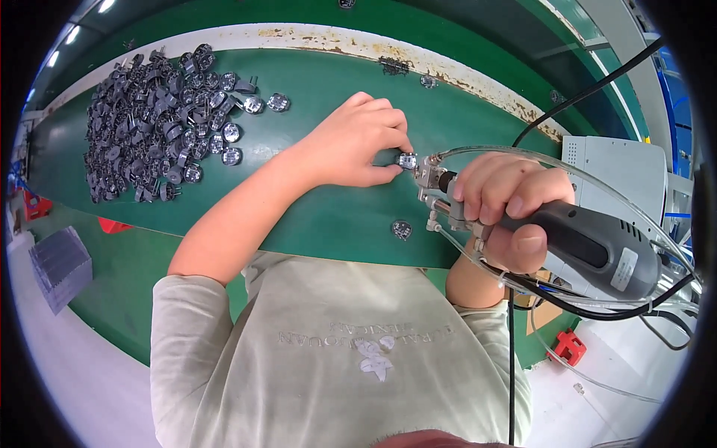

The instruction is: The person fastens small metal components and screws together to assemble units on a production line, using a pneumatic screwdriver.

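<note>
Over the middle of the green tabletop, my left hand (pixel 361 140) pinches a small round plug part (pixel 407 160) between thumb and fingertips, its board-like face toward the right. My right hand (pixel 511 201) is wrapped round a dark grey powered screwdriver (pixel 590 243) with a metal head and hoses. The tip of that head (pixel 427 172) meets or nearly meets the plug part; contact cannot be made out. Another round plug part (pixel 402 229) lies on the table nearer to me, below the head. To the left spreads a big heap of dark plug parts (pixel 142 127) with metal pins.
A worn white rail (pixel 328 37) edges the table's far side, with a small dark pile of tiny pieces (pixel 393 66) against it. A grey-white machine box (pixel 624 175) stands right. Black cables and a clear hose (pixel 575 168) run around the tool. A red bin (pixel 569 348) sits below right.
</note>
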The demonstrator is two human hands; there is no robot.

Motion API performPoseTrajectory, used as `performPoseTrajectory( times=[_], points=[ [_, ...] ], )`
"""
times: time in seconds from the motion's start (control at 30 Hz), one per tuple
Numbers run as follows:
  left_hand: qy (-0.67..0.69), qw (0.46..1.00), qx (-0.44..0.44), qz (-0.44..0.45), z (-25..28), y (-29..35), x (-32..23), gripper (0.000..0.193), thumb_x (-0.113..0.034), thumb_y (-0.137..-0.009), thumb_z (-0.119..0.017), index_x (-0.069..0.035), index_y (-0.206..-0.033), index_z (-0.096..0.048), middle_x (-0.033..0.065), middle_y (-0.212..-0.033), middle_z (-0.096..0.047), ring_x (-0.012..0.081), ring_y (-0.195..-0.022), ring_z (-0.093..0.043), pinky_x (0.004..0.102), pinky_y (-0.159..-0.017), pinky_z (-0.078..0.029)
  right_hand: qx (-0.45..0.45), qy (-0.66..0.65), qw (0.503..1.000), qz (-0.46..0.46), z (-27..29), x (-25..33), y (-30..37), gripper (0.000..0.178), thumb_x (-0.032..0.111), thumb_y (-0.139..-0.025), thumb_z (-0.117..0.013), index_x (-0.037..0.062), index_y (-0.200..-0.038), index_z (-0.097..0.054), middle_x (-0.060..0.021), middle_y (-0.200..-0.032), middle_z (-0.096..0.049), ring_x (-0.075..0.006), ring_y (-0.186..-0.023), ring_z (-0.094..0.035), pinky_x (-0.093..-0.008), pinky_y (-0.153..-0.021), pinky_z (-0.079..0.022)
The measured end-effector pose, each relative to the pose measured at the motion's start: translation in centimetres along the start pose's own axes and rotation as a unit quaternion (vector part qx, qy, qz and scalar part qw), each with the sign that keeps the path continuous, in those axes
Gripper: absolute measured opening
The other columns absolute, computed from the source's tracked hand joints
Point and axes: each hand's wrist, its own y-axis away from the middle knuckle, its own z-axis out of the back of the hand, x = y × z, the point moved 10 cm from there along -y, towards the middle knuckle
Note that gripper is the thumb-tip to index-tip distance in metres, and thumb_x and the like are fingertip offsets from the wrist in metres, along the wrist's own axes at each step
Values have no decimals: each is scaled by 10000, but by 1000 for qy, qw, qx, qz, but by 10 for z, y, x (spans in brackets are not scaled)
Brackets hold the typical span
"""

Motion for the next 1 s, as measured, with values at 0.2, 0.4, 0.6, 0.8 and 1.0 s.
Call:
performPoseTrajectory(
  times=[0.2, 0.4, 0.6, 0.8, 1.0],
  points=[
    [0, 1000, 4, 0, -2, -1, 1, 234, -185, -721, -766, -110, -938, -724, -6, -913, -586, 198, -931, -565, 356, -872, -390, 4, 19, 1000, 2, -6, 0, -1, 321, 272, -878, -735, 57, -876, -497, -53, -629, -545, -186, -520, -545, -372, -546, -531],
    [4, 1000, 1, -6, 2, -4, 5, 238, -181, -720, -761, -104, -941, -718, -1, -914, -591, 204, -934, -564, 362, -876, -389, 13, 32, 999, 8, -12, -4, -7, 272, 94, -790, -782, 26, -829, -521, -71, -631, -561, -206, -553, -570, -357, -551, -529],
    [-25, 999, 0, -22, 6, -4, -1, 206, -220, -695, -752, -126, -874, -714, 4, -888, -607, 216, -935, -574, 388, -834, -397, 67, 100, 993, -11, -25, -13, -12, 287, -59, -646, -753, 56, -842, -578, -102, -693, -639, -252, -608, -641, -328, -608, -530],
    [-28, 999, -6, -27, 4, -2, -5, 232, -246, -711, -753, -135, -913, -726, 17, -888, -605, 222, -940, -575, 399, -862, -411, -45, -7, 998, 32, -2, 12, 1, 311, 262, -823, -778, 54, -873, -551, -68, -670, -611, -199, -562, -593, -348, -554, -508],
    [-160, 978, -117, 66, 65, -49, 31, 238, -278, -752, -731, -144, -946, -758, 49, -969, -631, 274, -1028, -576, 425, -953, -410, -90, -26, 986, 136, 27, 48, 7, 451, 380, -841, -806, 28, -948, -546, -82, -681, -621, -227, -534, -592, -386, -557, -540]
  ],
)
